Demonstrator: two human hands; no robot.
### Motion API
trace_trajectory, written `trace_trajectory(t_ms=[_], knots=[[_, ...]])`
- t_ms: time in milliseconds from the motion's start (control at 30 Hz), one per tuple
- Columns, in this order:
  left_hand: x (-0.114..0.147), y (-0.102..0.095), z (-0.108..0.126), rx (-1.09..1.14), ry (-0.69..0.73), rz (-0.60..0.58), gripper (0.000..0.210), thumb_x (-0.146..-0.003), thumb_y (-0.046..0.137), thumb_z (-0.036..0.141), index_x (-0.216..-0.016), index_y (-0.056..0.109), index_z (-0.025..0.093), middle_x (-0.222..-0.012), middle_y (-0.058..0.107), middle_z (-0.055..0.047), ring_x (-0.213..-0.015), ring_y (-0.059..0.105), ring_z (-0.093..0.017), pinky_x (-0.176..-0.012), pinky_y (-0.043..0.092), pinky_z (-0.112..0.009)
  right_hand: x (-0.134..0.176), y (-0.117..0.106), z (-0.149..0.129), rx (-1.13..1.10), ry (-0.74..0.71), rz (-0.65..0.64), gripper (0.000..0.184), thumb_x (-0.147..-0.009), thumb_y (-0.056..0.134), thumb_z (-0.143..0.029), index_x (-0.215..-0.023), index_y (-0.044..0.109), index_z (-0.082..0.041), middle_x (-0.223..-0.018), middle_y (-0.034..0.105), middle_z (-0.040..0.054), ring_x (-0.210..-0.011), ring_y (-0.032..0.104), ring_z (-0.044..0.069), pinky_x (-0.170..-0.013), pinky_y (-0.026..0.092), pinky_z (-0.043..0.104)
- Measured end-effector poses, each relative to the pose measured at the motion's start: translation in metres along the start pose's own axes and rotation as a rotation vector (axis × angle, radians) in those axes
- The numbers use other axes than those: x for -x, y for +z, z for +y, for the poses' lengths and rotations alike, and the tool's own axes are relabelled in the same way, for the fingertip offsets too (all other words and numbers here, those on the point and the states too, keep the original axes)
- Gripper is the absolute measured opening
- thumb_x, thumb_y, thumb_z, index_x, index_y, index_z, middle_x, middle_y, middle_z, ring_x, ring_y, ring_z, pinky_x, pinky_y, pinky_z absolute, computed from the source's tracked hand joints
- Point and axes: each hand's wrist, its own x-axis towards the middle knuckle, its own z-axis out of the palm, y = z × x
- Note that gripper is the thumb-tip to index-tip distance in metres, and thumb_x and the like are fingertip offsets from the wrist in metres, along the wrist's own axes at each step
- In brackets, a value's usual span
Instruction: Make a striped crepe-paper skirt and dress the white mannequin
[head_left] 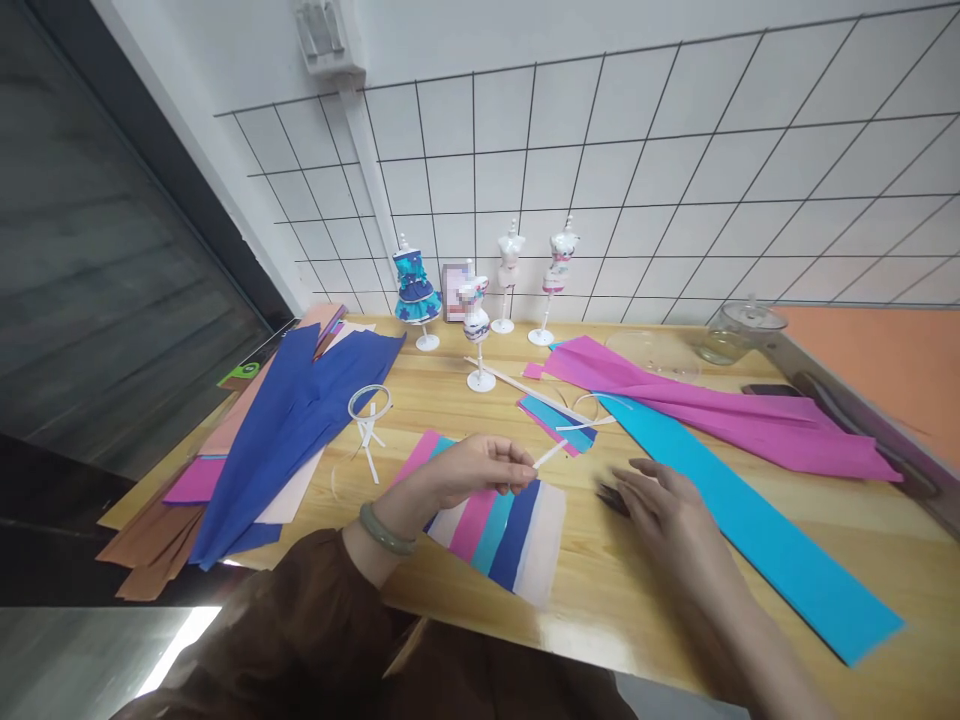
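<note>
My left hand [476, 472], a bangle on its wrist, pinches a short narrow white strip [551, 455] that sticks out to the right of the fingertips. Below that hand lies a striped sheet [517, 545] of pink, teal, dark blue and pale pink crepe paper, partly covered by the hand and forearm. To the right, my right hand [660, 505] is blurred by motion, its fingers closed around a small dark tool [613, 497] whose kind I cannot make out. Just beyond the hands rests a smaller piece of striped paper [562, 422], with thin white strips [529, 385] lying across and beside it.
Dark blue crepe paper [292, 420] and other folded sheets pile up at the left. A tape roll [370, 402] lies near them. Several small mannequins [478, 315] stand at the back, one in a blue dress [415, 290]. Magenta paper [720, 405] and bright blue paper [765, 540] stretch across the right.
</note>
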Motion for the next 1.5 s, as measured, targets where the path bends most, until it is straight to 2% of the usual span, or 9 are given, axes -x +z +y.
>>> trace_trajectory(t_ms=[100,233,400,733,1067,1200,1300,1400,1500], knots=[[0.007,0.002,0.012,-0.186,0.039,-0.134,0.025,-0.068,0.07,0.037,-0.073,0.062,0.014,-0.068,0.058,0.0,-0.065,0.051,-0.008,-0.064,0.037,-0.024,-0.015,-0.016,-0.031,-0.303,-0.06,-0.015,0.027,-0.087,0.048,-0.038,-0.102,0.065,-0.025,-0.111,0.063,0.0091,-0.11,0.054,0.027,-0.093,0.042,0.045],[0.016,0.002,0.028,-0.364,0.014,-0.23,0.024,-0.071,0.068,0.038,-0.073,0.062,0.015,-0.069,0.056,0.001,-0.065,0.049,-0.008,-0.065,0.038,-0.023,-0.033,-0.031,-0.069,-0.554,-0.019,-0.319,0.03,-0.085,0.051,-0.044,-0.102,0.067,-0.025,-0.112,0.065,0.0088,-0.11,0.054,0.027,-0.094,0.043,0.044],[0.019,-0.013,0.033,-0.524,0.028,-0.237,0.025,-0.073,0.065,0.04,-0.073,0.061,0.015,-0.068,0.054,0.002,-0.063,0.046,-0.008,-0.061,0.036,-0.022,-0.041,-0.024,-0.079,-0.656,0.033,-0.639,0.032,-0.083,0.053,-0.047,-0.096,0.069,-0.023,-0.102,0.069,0.0069,-0.098,0.06,0.024,-0.085,0.046,0.037],[-0.001,-0.068,0.018,-0.739,0.083,0.088,0.037,-0.069,0.062,0.051,-0.069,0.061,0.014,-0.062,0.051,0.002,-0.058,0.042,-0.009,-0.053,0.032,-0.021,-0.076,0.007,-0.072,-0.518,0.082,-0.564,0.037,-0.083,0.046,-0.05,-0.07,0.061,-0.018,-0.068,0.061,0.0014,-0.065,0.055,0.015,-0.059,0.042,0.027],[-0.041,-0.141,0.002,-0.852,-0.008,0.465,0.049,-0.06,0.06,0.065,-0.058,0.053,0.017,-0.052,0.044,0.003,-0.05,0.037,-0.009,-0.048,0.026,-0.024,-0.16,0.078,-0.098,-0.187,0.068,-0.602,0.039,-0.081,0.047,-0.049,-0.055,0.047,-0.02,-0.048,0.043,-0.0045,-0.048,0.041,0.011,-0.047,0.028,0.025],[-0.053,-0.155,-0.003,-0.945,-0.07,0.544,0.052,-0.057,0.06,0.069,-0.057,0.054,0.017,-0.055,0.051,0.001,-0.053,0.044,-0.012,-0.05,0.028,-0.025,-0.179,0.104,-0.101,-0.02,0.092,-0.658,0.037,-0.083,0.05,-0.046,-0.06,0.055,-0.018,-0.056,0.053,-0.0017,-0.056,0.052,0.013,-0.052,0.037,0.026],[-0.061,-0.157,-0.004,-1.018,-0.129,0.584,0.052,-0.057,0.061,0.069,-0.063,0.059,0.017,-0.062,0.058,-0.003,-0.06,0.053,-0.016,-0.054,0.033,-0.026,-0.187,0.116,-0.101,0.086,0.125,-0.727,0.028,-0.088,0.051,-0.04,-0.089,0.062,-0.015,-0.086,0.064,0.003,-0.074,0.06,0.015,-0.066,0.049,0.03],[-0.067,-0.155,-0.002,-1.086,-0.192,0.616,0.053,-0.056,0.062,0.068,-0.072,0.063,0.018,-0.075,0.065,-0.008,-0.075,0.059,-0.022,-0.062,0.038,-0.028,-0.189,0.122,-0.103,0.153,0.15,-0.779,0.027,-0.09,0.051,-0.033,-0.111,0.057,-0.017,-0.111,0.059,0.0066,-0.091,0.06,0.017,-0.078,0.051,0.037],[-0.07,-0.151,0.001,-1.138,-0.253,0.623,0.054,-0.057,0.063,0.067,-0.078,0.065,0.018,-0.085,0.067,-0.011,-0.087,0.061,-0.026,-0.069,0.041,-0.03,-0.191,0.125,-0.105,0.194,0.165,-0.817,0.028,-0.089,0.051,-0.033,-0.113,0.057,-0.018,-0.114,0.059,0.0072,-0.094,0.06,0.018,-0.079,0.05,0.038]])
